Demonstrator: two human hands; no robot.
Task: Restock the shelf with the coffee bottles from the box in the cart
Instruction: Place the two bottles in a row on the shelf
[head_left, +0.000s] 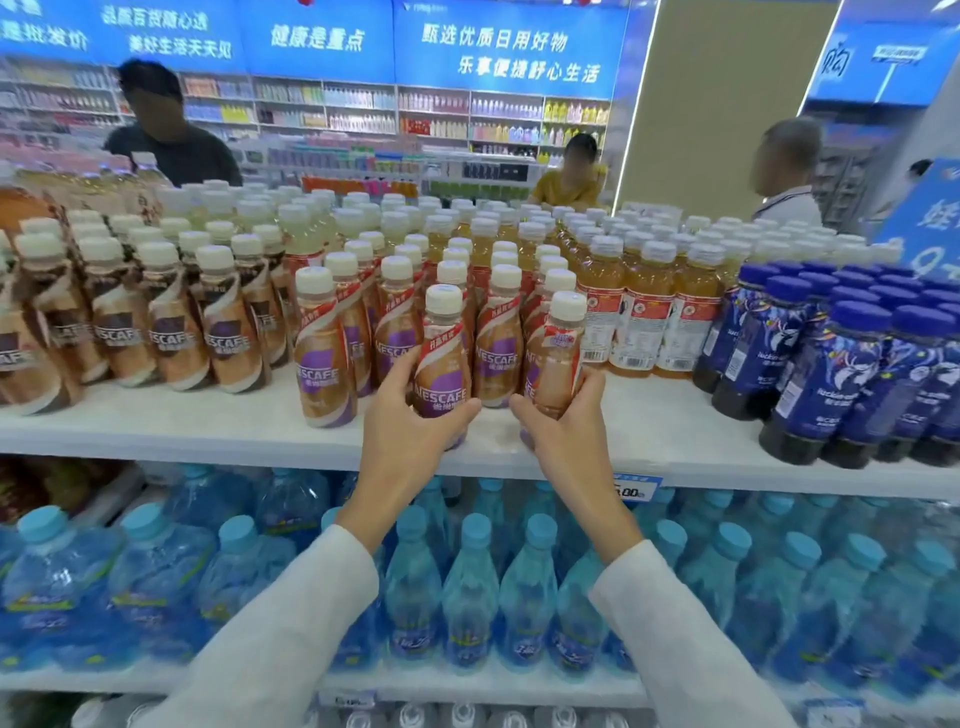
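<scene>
Coffee bottles: left hand (415, 415) wrapped around one bottle (441, 358), right hand (563, 421) around another (553, 358), both at shelf (649, 415) front edge. Fingers closed at lower body; caps above grip. Likely rigid plastic, moderately heavy, glossy sleeve slippery. Hold mid-body.

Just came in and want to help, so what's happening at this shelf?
A person is restocking coffee. The left hand and the right hand each grip a coffee bottle at the front of the top shelf, by the purple-label rows. Water bottles fill the shelf below.
</scene>
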